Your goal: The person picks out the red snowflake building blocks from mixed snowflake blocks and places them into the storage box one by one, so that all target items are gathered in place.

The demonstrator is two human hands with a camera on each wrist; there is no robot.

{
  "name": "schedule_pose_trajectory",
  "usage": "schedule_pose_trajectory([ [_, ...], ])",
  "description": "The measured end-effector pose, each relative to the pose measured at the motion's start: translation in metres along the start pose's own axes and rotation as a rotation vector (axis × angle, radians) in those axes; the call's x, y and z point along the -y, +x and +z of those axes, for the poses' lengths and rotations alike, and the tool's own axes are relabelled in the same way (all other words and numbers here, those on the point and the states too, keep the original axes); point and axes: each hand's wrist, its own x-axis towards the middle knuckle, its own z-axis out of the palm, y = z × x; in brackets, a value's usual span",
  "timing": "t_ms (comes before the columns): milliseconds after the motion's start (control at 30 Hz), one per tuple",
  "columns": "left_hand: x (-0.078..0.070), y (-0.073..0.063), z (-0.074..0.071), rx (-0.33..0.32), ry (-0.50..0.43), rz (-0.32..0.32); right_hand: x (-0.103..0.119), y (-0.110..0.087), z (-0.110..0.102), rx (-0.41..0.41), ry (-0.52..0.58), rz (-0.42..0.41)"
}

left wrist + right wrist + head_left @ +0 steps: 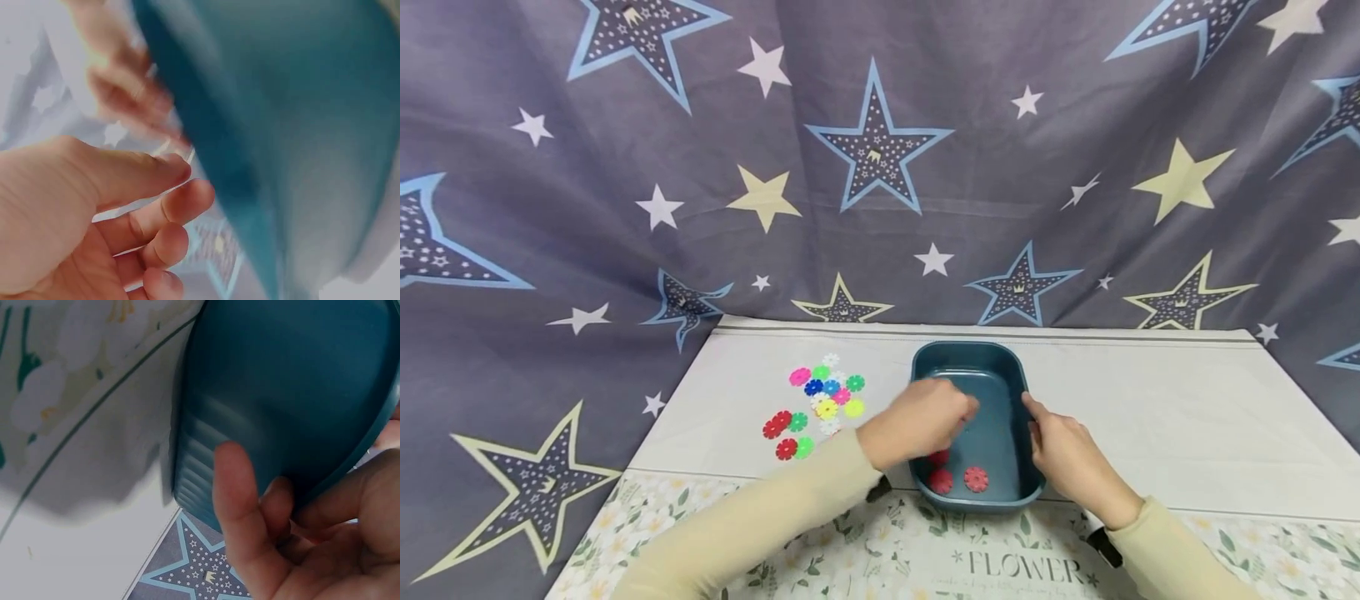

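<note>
A dark teal plastic tray [992,429] stands in the middle of the table, with red notched discs [976,479] lying at its near end. Over the tray's left side is my left hand [925,421], fingers loosely bent. The left wrist view shows the thumb and fingertips [197,197] close together, with nothing visible between them. My right hand [1067,454] grips the tray's right rim. From the right wrist view, its fingers [234,481] lie along the tray's outer wall, with the rim under the hand.
Left of the tray lie scattered notched discs in several colours, including red [786,449], blue [814,387] and yellow ones [854,407]. The white table cover [1150,417] has a floral strip [850,542] along the near edge. A star-patterned curtain [880,250] hangs behind.
</note>
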Motion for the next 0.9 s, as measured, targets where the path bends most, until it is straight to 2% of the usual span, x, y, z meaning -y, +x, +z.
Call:
schedule_pose_trajectory([
  [133,0.027,-0.030,-0.015,-0.067,-0.096,-0.131,0.001,0.000,0.000,0.007,0.001,-0.002],
  [233,0.048,-0.055,-0.017,-0.098,-0.147,-0.228,0.001,0.000,0.001,0.007,0.001,-0.006],
  [333,0.069,-0.079,-0.014,-0.104,-0.159,-0.312,0.001,-0.001,0.001,0.003,0.001,-0.006],
  [400,0.082,-0.095,-0.010,-0.077,-0.158,-0.371,0.001,-0.001,0.001,0.001,0.000,-0.004],
  [500,0.096,-0.115,0.000,0.013,-0.191,-0.445,0.000,-0.002,0.000,0.000,-0.002,-0.005],
  [600,0.104,-0.130,0.014,0.118,-0.235,-0.457,0.000,-0.002,0.000,0.000,-0.002,-0.006],
  [667,0.105,-0.136,0.023,0.149,-0.256,-0.444,0.001,-0.001,0.001,0.001,0.000,-0.006],
  [800,0.105,-0.138,0.036,0.124,-0.276,-0.380,0.001,0.000,0.001,0.005,-0.003,-0.001],
  [900,0.104,-0.135,0.039,0.092,-0.292,-0.335,0.000,-0.001,0.001,0.017,-0.009,0.012],
])
